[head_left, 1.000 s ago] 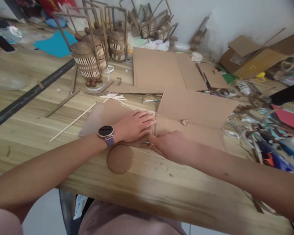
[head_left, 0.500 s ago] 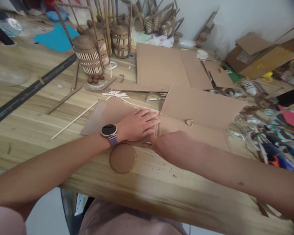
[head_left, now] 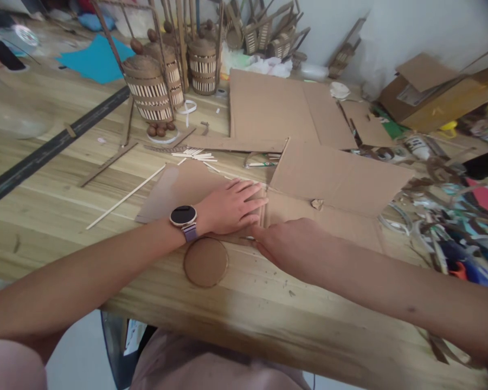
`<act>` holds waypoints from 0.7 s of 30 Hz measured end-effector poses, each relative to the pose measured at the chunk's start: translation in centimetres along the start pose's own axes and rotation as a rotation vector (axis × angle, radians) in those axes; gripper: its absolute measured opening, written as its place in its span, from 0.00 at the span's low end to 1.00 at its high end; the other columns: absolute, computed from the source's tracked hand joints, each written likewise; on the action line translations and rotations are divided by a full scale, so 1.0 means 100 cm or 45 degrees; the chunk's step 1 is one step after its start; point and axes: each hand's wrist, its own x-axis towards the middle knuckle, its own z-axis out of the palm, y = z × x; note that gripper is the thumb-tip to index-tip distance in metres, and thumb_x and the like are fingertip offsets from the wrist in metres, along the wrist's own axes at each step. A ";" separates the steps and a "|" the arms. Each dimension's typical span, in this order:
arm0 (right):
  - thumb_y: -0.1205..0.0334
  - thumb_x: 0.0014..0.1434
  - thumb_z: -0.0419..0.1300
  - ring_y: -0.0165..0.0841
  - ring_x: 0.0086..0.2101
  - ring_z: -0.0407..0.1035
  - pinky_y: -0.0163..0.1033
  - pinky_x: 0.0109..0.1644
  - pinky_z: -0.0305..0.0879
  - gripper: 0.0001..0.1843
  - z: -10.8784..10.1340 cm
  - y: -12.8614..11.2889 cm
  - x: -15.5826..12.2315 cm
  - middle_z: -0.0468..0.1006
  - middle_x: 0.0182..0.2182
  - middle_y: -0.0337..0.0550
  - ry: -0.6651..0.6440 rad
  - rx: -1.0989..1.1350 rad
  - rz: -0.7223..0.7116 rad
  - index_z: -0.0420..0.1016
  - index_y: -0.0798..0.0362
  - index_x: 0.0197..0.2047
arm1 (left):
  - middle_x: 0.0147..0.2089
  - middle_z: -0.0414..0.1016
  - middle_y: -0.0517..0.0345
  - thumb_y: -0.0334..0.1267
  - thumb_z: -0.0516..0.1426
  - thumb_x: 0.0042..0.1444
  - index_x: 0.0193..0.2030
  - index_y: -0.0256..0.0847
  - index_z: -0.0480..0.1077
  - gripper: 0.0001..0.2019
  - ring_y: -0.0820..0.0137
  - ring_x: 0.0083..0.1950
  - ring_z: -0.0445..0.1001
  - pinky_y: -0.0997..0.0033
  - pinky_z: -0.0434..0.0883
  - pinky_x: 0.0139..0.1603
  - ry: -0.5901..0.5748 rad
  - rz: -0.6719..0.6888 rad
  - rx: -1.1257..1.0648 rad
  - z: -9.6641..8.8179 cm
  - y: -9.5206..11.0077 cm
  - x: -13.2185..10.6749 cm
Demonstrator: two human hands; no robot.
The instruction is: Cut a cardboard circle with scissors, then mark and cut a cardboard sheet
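Observation:
My left hand [head_left: 233, 206] lies flat with fingers outstretched on a piece of brown cardboard [head_left: 179, 181]. Just right of it, my right hand [head_left: 287, 241] is closed at the cardboard's near edge, with the thumb side close to my left fingertips. A small pale bit shows by its fingers, but what it grips is hidden. A larger folded cardboard sheet [head_left: 333, 173] spreads beyond and under my right hand, with a small crumpled scrap [head_left: 317, 204] on it. Below my left wrist rests a round cardboard disc [head_left: 206, 262].
Slatted lantern-like baskets [head_left: 148, 89] stand at the back left, near brown balls [head_left: 158, 129]. Short white sticks [head_left: 195, 155] lie behind my left hand. Another flat cardboard [head_left: 272, 105] is at the back. Tools and scraps [head_left: 459, 249] clutter the right side. A black strip [head_left: 57, 146] crosses the left.
The whole view has shifted slightly, so things appear a little to the right. Both hands keep nearly the same place on the cardboard.

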 end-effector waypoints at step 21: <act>0.67 0.68 0.55 0.42 0.30 0.81 0.40 0.21 0.41 0.10 0.003 0.001 0.001 0.84 0.29 0.45 0.051 -0.011 -0.017 0.74 0.53 0.50 | 0.73 0.61 0.40 0.46 0.50 0.70 0.68 0.37 0.65 0.24 0.50 0.72 0.58 0.46 0.55 0.72 -0.025 -0.022 -0.033 -0.002 0.001 0.000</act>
